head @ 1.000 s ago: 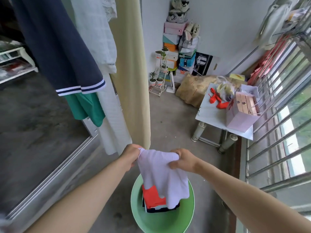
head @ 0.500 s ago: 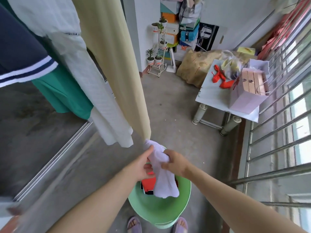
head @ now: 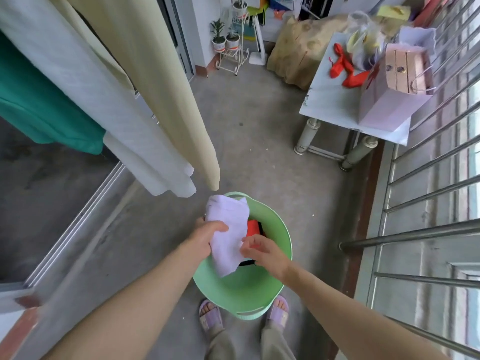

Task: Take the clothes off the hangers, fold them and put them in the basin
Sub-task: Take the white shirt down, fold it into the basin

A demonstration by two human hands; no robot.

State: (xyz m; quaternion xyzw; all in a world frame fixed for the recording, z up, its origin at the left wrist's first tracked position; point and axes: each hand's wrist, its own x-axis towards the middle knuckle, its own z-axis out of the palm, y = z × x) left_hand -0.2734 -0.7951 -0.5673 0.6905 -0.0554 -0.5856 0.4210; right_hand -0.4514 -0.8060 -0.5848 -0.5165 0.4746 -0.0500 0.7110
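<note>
The left hand [head: 209, 237] grips a folded pale lilac cloth [head: 228, 229]. Its thumb lies across the top face and its fingers are wrapped under the left edge. The cloth is held over the near-left part of a round light-green plastic basin [head: 233, 289], with its lower corner hanging down inside and its far end above the left rim.

The right hand [head: 262, 252] is just beside the cloth's right edge, also over the basin. Its fingers [head: 250, 242] are loosely curled, with the tips at the fabric. Whether they pinch the cloth or only brush it cannot be told.

Inside the basin, partly hidden by the lilac cloth, lies a folded orange-red garment [head: 254, 227]. The edge of a dark garment [head: 246, 263] shows beneath it. The basin stands on the grey concrete floor [head: 249, 131], just beyond the person's feet in lilac slippers [head: 210, 313].

Hanging at the left are a long cream fabric panel [head: 161, 74], a white textured garment [head: 104, 100] and, furthest left, a teal-green garment [head: 39, 105]. The cream panel's lower tip ends just above the far rim of the basin.

At the far right stands a white-topped counter on metal legs [head: 330, 105]. It carries a pale pink paper bag [head: 389, 100], some red ribbon-like pieces [head: 342, 68] and a clear plastic bag [head: 363, 35]. A white wire plant stand with small potted plants [head: 231, 48] sits against the far wall. Metal window bars [head: 428, 178] run along the right side.
</note>
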